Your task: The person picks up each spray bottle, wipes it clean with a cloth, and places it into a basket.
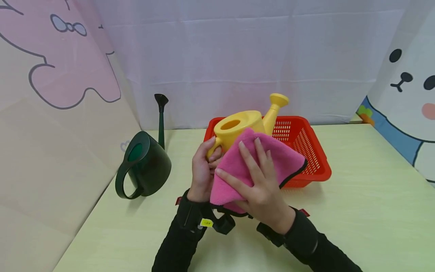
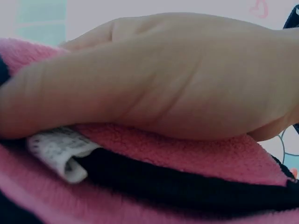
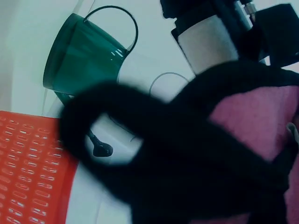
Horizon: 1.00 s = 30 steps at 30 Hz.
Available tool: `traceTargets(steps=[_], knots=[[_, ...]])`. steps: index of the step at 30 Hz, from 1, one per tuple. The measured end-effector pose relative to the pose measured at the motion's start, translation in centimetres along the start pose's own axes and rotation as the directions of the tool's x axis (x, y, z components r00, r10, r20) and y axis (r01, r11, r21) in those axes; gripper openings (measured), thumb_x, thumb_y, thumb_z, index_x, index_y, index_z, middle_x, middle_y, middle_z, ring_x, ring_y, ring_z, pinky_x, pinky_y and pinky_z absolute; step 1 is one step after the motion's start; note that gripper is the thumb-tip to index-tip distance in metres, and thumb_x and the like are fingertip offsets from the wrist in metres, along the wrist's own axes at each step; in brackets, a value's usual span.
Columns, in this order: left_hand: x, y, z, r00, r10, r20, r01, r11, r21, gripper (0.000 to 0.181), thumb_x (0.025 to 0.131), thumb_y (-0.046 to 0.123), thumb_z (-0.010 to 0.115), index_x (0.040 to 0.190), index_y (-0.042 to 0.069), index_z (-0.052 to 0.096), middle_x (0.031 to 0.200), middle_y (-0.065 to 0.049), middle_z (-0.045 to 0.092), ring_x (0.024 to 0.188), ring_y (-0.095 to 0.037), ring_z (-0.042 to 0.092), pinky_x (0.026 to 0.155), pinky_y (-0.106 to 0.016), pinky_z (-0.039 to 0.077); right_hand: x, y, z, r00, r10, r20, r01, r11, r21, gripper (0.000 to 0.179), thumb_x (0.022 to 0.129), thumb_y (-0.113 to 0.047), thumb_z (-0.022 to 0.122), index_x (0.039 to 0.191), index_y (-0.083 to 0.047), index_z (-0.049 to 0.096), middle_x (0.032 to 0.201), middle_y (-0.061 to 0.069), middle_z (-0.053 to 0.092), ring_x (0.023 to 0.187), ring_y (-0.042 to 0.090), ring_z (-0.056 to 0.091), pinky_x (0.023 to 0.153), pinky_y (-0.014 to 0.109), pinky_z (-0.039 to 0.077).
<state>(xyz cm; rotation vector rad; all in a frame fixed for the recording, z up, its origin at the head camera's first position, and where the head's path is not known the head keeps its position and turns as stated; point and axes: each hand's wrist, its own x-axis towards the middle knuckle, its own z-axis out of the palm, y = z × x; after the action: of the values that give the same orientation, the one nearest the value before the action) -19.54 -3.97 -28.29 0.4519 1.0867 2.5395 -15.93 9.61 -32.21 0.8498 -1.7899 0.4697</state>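
Note:
A yellow toy watering can (image 1: 242,120) is held up in front of the red basket, its spout pointing up to the right. My left hand (image 1: 201,170) grips its handle. With fingers spread and mostly straight, my right hand (image 1: 259,185) presses a pink cloth (image 1: 234,166) with black edging against the near side of the can. The cloth covers the can's lower part. In the left wrist view the cloth (image 2: 201,156) and its white label (image 2: 58,154) lie beside my left hand (image 2: 154,84). The cloth's dark edging (image 3: 196,163) fills much of the right wrist view.
A red plastic basket (image 1: 321,164) with slotted sides stands behind my hands on the pale table (image 1: 367,211). To the left is a dark green watering can (image 1: 154,168) with a long spout. A white sheet (image 1: 238,56) hangs along the back; printed panels flank the table.

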Motion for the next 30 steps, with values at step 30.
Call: traceTargets(steps=[30], knots=[[-0.1, -0.3, 0.0, 1.0, 0.025, -0.01, -0.022, 0.978, 0.207, 0.047, 0.097, 0.026, 0.024, 0.052, 0.022, 0.034, 0.042, 0.013, 0.034, 0.036, -0.006, 0.028, 0.041, -0.023, 0.015, 1.0, 4.4, -2.4, 0.853, 0.504, -0.134, -0.363, 0.758, 0.543, 0.057, 0.088, -0.031, 0.057, 0.125, 0.011, 0.047, 0.134, 0.019, 0.048, 0.128, 0.025, 0.045, 0.103, 0.026, 0.038]])
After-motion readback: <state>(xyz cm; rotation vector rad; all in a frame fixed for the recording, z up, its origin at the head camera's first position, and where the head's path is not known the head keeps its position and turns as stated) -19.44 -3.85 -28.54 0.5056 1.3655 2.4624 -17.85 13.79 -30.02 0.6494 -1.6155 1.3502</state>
